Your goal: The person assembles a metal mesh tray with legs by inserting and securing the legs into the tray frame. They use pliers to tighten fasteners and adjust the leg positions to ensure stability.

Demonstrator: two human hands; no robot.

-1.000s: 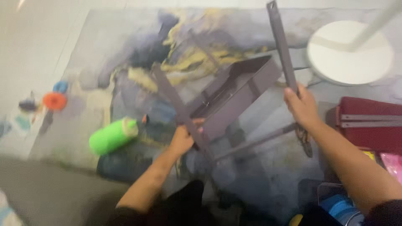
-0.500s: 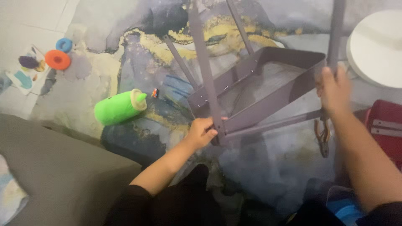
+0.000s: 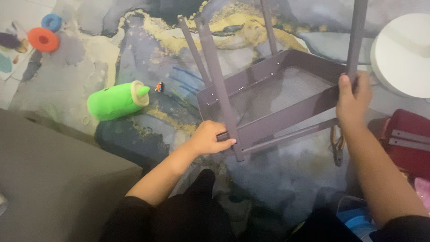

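One metal frame (image 3: 277,98) with four legs lies upside down on the rug (image 3: 89,80). Left hand (image 3: 208,138) closed on one leg, right hand (image 3: 354,96) closed on another. One green toy (image 3: 117,100) lies left of the frame.

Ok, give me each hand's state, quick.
Left hand: closed on the purple metal frame at a lower leg.
Right hand: closed around an upright leg.

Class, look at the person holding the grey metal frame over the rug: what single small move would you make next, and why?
Probably lower the frame a little so it rests on the rug. The left hand grips only the near rail beside a leg, and the right hand holds another leg, so the frame looks tilted and carried entirely by the hands.
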